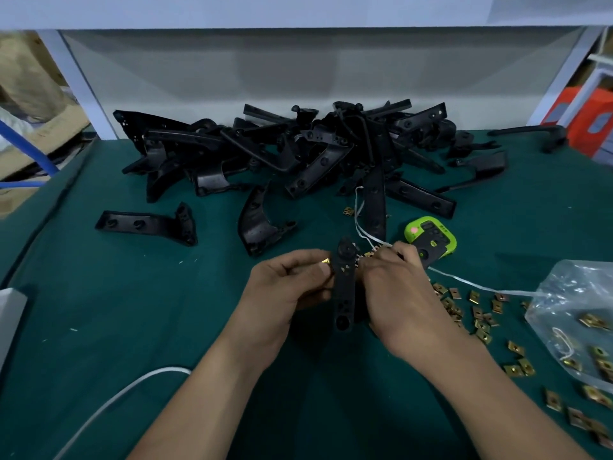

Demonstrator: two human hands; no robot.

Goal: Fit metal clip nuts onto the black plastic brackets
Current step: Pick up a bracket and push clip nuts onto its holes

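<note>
A black plastic bracket was held just above the middle of the bench, nearer its front edge than its back. Its long axis ran front to back: the rounded end pointed toward the back edge and the other end toward the person.

The hands were close together, one on each side of it. The left hand pinched a brass-coloured clip nut between thumb and fingertips against the bracket's left edge. The right hand curled round the bracket's right side; its fingertips were tucked behind its own knuckles, so the exact grip was hard to make out. A glint of brass showed there too — too small to identify.

A tangled pile of brackets lay along the back edge, single shapes hard to separate. Loose clip nuts were scattered toward the right edge beside a clear plastic bag, which the frame cut off. A green-and-black device sat just beyond the right hand — partly hidden by it. A white cord ran off the front edge.
</note>
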